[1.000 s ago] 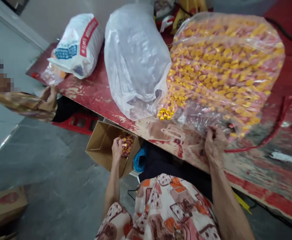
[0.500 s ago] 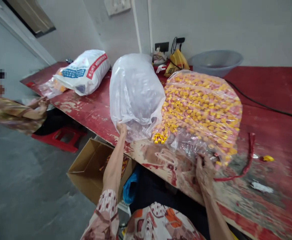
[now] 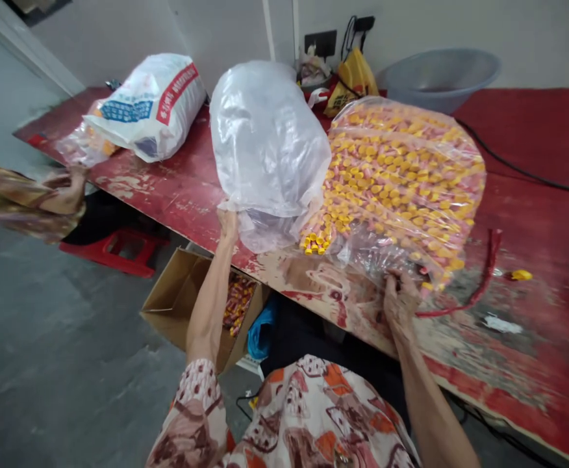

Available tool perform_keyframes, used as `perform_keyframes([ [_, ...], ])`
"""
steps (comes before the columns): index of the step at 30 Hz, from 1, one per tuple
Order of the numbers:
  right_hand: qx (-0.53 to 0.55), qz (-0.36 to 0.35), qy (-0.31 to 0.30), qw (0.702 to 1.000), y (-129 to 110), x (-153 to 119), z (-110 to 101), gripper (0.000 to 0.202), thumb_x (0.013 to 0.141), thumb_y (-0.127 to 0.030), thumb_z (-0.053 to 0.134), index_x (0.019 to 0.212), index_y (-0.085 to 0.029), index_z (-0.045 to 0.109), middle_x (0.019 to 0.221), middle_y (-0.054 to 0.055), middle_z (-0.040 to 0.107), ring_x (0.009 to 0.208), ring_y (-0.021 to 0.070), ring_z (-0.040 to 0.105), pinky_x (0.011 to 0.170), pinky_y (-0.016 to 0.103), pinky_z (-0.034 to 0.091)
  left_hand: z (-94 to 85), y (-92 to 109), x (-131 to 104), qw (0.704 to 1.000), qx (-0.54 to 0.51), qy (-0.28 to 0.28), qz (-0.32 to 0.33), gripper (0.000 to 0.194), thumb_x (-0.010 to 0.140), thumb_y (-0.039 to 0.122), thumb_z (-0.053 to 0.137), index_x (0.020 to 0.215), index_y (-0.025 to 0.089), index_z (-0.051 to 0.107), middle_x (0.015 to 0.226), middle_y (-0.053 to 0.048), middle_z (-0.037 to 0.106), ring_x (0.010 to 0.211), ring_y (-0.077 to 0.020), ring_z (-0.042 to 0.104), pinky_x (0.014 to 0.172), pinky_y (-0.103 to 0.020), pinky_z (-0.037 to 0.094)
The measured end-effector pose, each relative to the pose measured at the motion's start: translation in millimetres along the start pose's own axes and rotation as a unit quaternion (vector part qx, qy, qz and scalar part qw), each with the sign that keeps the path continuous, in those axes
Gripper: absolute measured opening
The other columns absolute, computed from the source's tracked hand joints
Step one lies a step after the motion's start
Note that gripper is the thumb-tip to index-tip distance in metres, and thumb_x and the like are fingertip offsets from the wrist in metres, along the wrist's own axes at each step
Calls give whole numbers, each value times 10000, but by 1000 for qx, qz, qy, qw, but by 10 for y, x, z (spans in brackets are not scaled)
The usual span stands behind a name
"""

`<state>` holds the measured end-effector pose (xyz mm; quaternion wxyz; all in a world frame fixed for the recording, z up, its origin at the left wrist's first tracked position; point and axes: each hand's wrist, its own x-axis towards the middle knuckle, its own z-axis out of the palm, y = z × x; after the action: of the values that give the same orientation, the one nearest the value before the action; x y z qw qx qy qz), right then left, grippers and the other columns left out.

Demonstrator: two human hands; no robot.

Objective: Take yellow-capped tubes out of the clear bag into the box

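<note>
**Plastic bags held at the near edge of a red bench**

Red, worn board forms the bench (image 3: 177, 188), whose near edge runs diagonally from upper left to lower right. The left hand (image 3: 228, 224) reaches up from below that edge with the forearm nearly upright and grasps the lower corner of the cloudy bag (image 3: 267, 143), which stands just inside the edge. The right hand (image 3: 399, 300) lies on the bench with the arm stretched forward, fingers clenched on the gathered mouth of the clear bag (image 3: 401, 182) packed with yellow and pink pieces. The two bags touch side by side. A red cord (image 3: 484, 279) curves just right of the right hand; bare board lies beyond it. Below the edge, beside the left forearm, an open cardboard box (image 3: 182, 299) sits on the floor. A printed sack (image 3: 148, 107) lies farther left, well apart, and another person's sleeve (image 3: 21, 201) shows at the left border.
</note>
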<state>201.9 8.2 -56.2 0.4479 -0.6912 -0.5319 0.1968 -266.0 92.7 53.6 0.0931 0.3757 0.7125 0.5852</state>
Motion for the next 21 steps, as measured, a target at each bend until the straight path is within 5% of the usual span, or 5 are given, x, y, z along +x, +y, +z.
perform_keyframes([
  [3, -3, -1, 2, 1000, 23, 12, 16, 427, 946, -523, 493, 1022, -212, 775, 1010, 140, 826, 927, 296, 721, 1023, 480, 549, -125, -79, -411, 988, 147, 21, 51, 476, 853, 191, 774, 1316, 145, 671, 1429, -219, 673, 1434, -375, 644, 1248, -529, 546],
  [6, -12, -7, 2, 1000, 51, 17, 24, 431, 971, -529, 486, 1021, -215, 778, 1038, 147, 830, 968, 298, 718, 1001, 458, 556, -63, -169, -941, 963, 235, -6, 130, 579, 914, 186, 727, 1485, 161, 637, 1658, -260, 546, 1638, -426, 482, 1378, -622, 398],
  [11, -28, -22, 3, 999, 66, -31, 15, 450, 1025, -489, 456, 1141, -195, 776, 1094, 158, 822, 1017, 312, 727, 1013, 478, 579, 475, -387, -1514, 936, 202, -207, 201, 316, 1103, 237, 546, 1388, 172, 666, 1410, -234, 712, 1369, -356, 691, 1234, -543, 543],
  [15, -96, -43, -4, 994, 20, 165, 109, 469, 1059, -402, 446, 1352, -168, 727, 1267, 201, 792, 1179, 333, 734, 1094, 503, 584, 742, -558, -1536, 944, 177, -206, 186, 223, 1151, 234, 442, 1229, 199, 648, 1192, -188, 733, 1145, -326, 727, 1076, -511, 613],
  [21, -180, -43, -76, 980, -68, 1095, 497, 453, 1069, -328, 474, 1398, -146, 727, 1312, 250, 777, 1217, 399, 711, 1093, 585, 581, 655, -662, -1503, 938, 159, -232, 201, 170, 1152, 325, 501, 1002, 262, 552, 1074, -136, 680, 1070, -312, 685, 1036, -484, 615],
])
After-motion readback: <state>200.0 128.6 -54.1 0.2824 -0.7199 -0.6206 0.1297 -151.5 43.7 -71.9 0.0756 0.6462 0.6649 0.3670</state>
